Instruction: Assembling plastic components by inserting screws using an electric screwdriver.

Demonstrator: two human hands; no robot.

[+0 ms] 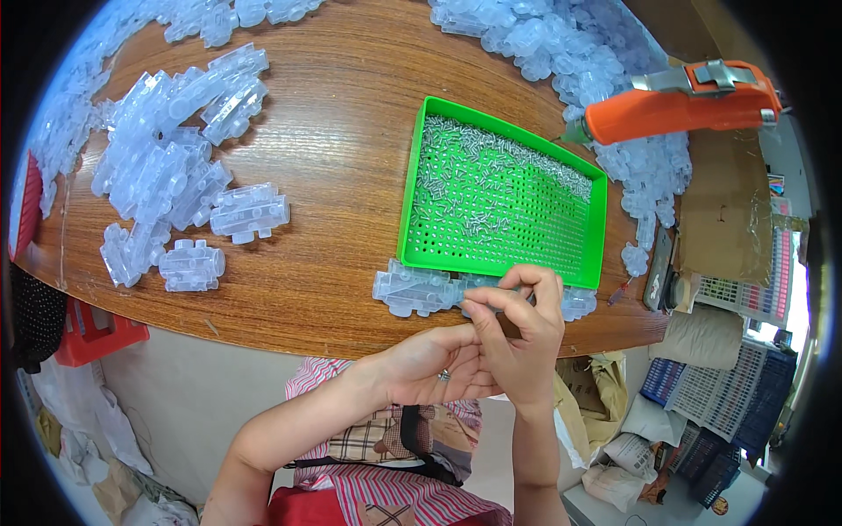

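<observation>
My left hand [431,364] is palm up and loosely cupped, with a few small silver screws [445,375] lying in it. Above it, my right hand [524,337] is closed in a pinch of thumb and forefinger; whatever sits between the fingertips is too small to make out. Just beyond the fingers, clear plastic housings [412,292] lie in a row along the near side of a green perforated tray [410,215]. Loose silver screws [456,145] cover much of the tray, thickest at its far side, and many stand in its holes. My right hand partly hides the row.
An orange electric screwdriver [680,114] hangs at the right over the tray's far corner. Clear plastic parts are heaped at the left [162,175] and far right [561,39] of the wooden table [324,175]. A red stool [101,333] stands below left; bags and boxes fill the lower right.
</observation>
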